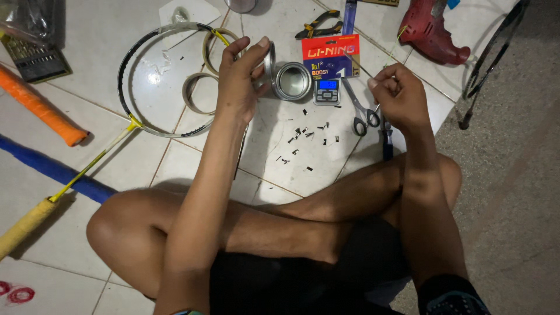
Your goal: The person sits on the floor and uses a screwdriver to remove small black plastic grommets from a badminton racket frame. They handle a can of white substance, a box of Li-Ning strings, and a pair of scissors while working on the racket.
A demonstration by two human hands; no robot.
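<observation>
My left hand [238, 74] is raised over the tiled floor, fingers curled around the rim of an unstrung badminton racket frame [135, 49] with a yellow shaft and grip; a round metal tin lid [269, 59] sits right by its fingertips. My right hand [399, 93] is closed into a fist, pinching a thin yellow string [398, 37] that runs up and away. Between the hands lie a round open tin [291, 81], a red string packet [331, 55] and a small pocket scale [326, 91]. Small black grommet bits [303, 137] are scattered on the floor.
Scissors [360, 114], pliers [319, 26], tape rolls [197, 93], a red power drill [433, 29], a second racket [493, 49] at right, an orange grip [42, 106], a blue roll [55, 170], a drill bit case [35, 61]. My crossed legs fill the foreground.
</observation>
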